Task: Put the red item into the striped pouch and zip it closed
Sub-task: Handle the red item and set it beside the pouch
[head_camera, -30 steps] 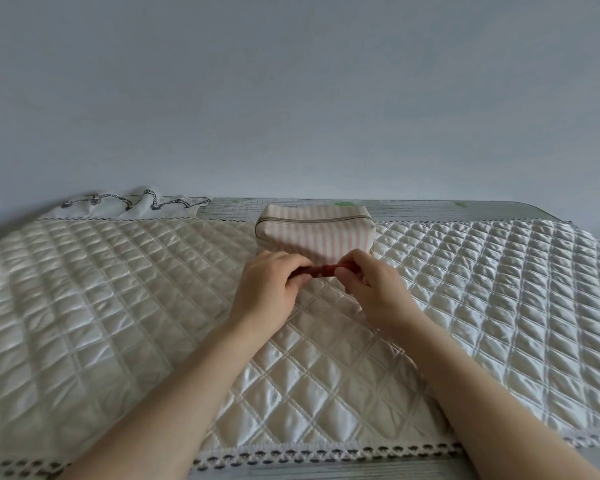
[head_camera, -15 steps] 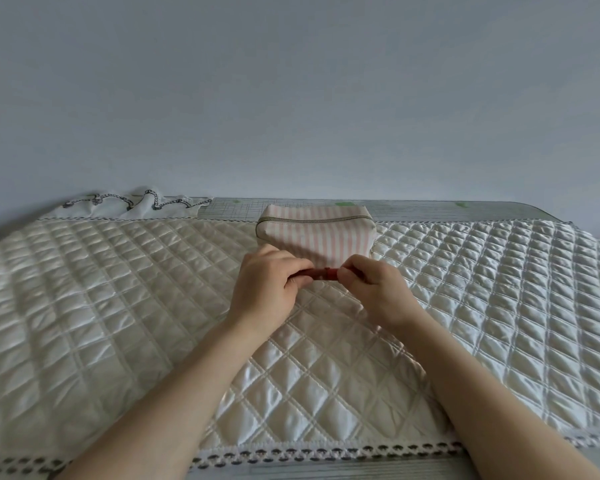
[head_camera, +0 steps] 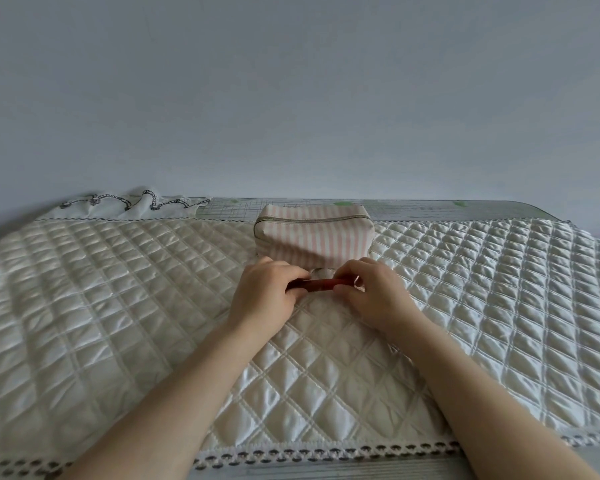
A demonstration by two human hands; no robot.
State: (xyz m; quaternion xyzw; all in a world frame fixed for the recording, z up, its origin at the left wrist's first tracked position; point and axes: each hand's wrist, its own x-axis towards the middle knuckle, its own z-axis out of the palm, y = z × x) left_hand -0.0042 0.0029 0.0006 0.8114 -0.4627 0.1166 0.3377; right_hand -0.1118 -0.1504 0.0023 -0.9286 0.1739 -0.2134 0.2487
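A pink-and-white striped pouch (head_camera: 314, 239) stands on the quilted white cloth at the far middle of the table, its zipper along the top edge shut as far as I can see. Just in front of it, a slim red stick-shaped item (head_camera: 321, 284) lies level between my two hands. My left hand (head_camera: 265, 294) pinches its left end and my right hand (head_camera: 374, 294) pinches its right end. Both ends of the red item are hidden by my fingers. The hands are close to the pouch's front face but apart from it.
A quilted white cloth (head_camera: 118, 306) with a lace border covers most of the table. A crumpled white fabric with rope-pattern trim (head_camera: 132, 202) lies at the back left. A gridded mat (head_camera: 465, 211) shows along the far edge against a plain wall.
Both hands have drawn slightly toward me and apart, so more of the red item shows between them. The pouch has not moved.
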